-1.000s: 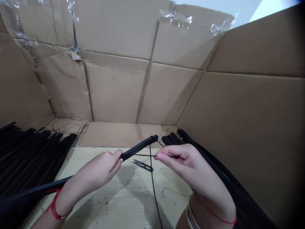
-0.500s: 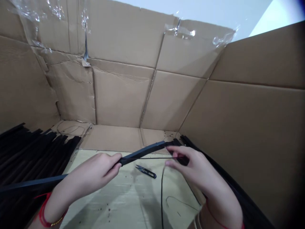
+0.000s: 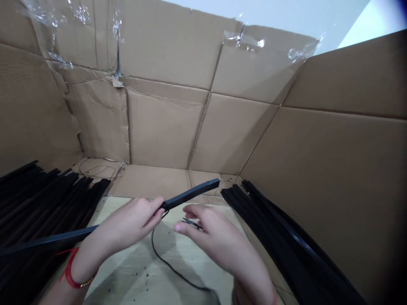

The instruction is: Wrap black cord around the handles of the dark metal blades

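My left hand (image 3: 136,222) is closed around a long black strip (image 3: 193,191), whose free end slants up to the right. The strip's other part runs back to the left beneath my wrist. From my left fingers a thin black cord (image 3: 171,267) hangs and curves down across the work surface. My right hand (image 3: 213,233) is over a pair of thread snips (image 3: 191,223), thumb and fingers apart on either side of them. The snips' points show between thumb and index finger, and their handle is partly hidden by the hand.
Black strips (image 3: 47,212) lie piled on the left, and more black strips (image 3: 270,228) lie along the right. Tall cardboard walls (image 3: 165,127) with clear tape enclose the pale work surface (image 3: 127,271). A thin loop of cord (image 3: 98,170) lies at the back left.
My right hand has let go of the cord and moved left and down to the snips. The cord, stretched between my hands before, now hangs from my left hand, which still holds the strip.
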`<state>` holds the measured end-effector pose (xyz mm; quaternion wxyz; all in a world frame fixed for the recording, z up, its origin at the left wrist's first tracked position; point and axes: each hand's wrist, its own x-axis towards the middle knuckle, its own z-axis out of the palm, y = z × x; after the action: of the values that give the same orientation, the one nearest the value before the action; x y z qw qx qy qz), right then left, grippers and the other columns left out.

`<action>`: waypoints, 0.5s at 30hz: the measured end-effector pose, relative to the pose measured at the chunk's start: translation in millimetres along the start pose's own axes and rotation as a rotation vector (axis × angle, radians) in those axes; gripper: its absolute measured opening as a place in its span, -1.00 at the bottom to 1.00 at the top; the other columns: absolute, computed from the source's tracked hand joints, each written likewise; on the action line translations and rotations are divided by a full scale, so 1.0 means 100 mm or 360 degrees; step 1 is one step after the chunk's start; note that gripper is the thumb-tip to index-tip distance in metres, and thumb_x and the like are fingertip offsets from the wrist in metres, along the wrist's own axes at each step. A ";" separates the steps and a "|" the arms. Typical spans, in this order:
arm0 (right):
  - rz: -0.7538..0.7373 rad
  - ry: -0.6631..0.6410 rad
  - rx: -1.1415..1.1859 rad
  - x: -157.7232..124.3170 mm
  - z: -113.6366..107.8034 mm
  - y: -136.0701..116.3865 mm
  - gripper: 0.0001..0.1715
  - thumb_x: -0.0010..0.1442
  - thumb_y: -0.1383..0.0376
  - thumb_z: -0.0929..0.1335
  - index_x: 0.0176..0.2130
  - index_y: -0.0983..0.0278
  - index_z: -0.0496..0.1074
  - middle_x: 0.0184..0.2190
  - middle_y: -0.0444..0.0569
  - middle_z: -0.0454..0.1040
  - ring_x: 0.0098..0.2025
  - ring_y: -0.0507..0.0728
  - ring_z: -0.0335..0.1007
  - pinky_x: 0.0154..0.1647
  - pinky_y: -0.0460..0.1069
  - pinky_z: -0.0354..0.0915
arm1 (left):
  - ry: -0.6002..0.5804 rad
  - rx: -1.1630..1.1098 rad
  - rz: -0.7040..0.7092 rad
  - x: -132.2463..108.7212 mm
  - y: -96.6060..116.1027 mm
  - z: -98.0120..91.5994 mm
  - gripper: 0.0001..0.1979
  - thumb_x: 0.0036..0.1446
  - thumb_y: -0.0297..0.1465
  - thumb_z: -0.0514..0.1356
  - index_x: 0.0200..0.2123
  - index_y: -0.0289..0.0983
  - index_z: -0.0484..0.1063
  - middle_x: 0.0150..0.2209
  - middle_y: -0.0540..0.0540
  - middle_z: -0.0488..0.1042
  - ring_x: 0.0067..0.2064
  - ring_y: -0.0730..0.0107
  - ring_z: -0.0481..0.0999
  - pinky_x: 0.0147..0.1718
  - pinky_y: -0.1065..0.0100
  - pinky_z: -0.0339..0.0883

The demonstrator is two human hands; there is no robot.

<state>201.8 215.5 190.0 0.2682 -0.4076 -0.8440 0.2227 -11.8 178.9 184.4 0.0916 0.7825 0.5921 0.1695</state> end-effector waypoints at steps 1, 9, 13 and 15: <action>-0.0039 0.0020 -0.0010 0.07 0.11 -0.08 -0.60 0.18 0.00 0.38 -0.35 0.29 0.53 -0.37 0.08 0.55 -0.31 0.22 0.42 -0.40 0.02 0.19 | 0.0006 0.0014 0.0001 0.00 0.00 0.00 -0.72 0.36 -0.22 -0.16 -0.32 -0.20 0.20 -0.49 0.00 0.38 -0.48 0.33 0.39 -0.48 0.36 0.03; -0.0093 0.0332 -0.0115 0.23 0.34 -0.26 -0.81 0.26 0.36 0.30 -0.40 0.30 0.43 -0.45 -0.04 0.51 -0.46 0.08 0.34 -0.47 -0.05 0.01 | 0.0056 0.0279 -0.0003 0.05 0.09 0.05 -0.70 0.36 -0.34 -0.18 -0.28 -0.26 0.29 -0.41 -0.14 0.53 -0.40 0.15 0.54 -0.46 0.31 0.18; 0.0030 0.0280 -0.0267 0.21 0.31 -0.25 -0.89 0.24 0.34 0.32 -0.19 0.31 0.40 -0.43 -0.05 0.50 -0.48 0.09 0.31 -0.48 -0.04 -0.01 | 0.0045 0.0423 0.0053 0.10 0.17 0.11 -0.68 0.35 -0.42 -0.19 -0.22 -0.33 0.34 -0.39 -0.21 0.55 -0.38 0.06 0.57 -0.45 0.25 0.27; -0.0021 0.0268 -0.0279 0.22 0.32 -0.24 -0.92 0.22 0.42 0.30 -0.30 0.30 0.40 -0.45 -0.07 0.46 -0.47 0.07 0.29 -0.47 -0.05 -0.02 | 0.0045 0.0495 0.0051 0.10 0.19 0.13 -0.69 0.33 -0.45 -0.17 -0.19 -0.38 0.35 -0.40 -0.24 0.55 -0.38 0.02 0.58 -0.45 0.22 0.31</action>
<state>156.3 214.1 186.3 0.3029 -0.4413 -0.8373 0.1113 12.7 183.7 180.9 -0.0417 0.7940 0.6000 0.0882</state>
